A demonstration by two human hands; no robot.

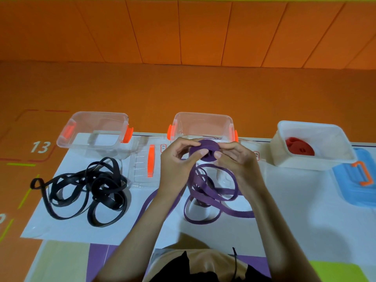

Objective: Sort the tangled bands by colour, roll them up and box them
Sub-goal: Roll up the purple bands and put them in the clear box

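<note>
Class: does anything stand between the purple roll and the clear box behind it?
Nothing visible does. The left hand and right hand hold the purple roll just before the open middle clear box; its loose tail trails below.

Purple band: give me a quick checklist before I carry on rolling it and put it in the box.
1. Grip on the purple roll: ok. The left hand and the right hand both pinch it.
2. Band fully wound: not ok. The loose purple tail lies in loops on the sheet.
3. Tail free of the black band: ok. The black band lies apart, to the left.
4. Middle clear box open: ok. It has no lid on.
5. Middle clear box empty: cannot tell. The hands hide part of its floor.
6. Red roll boxed: ok. It sits in the white box.
</note>
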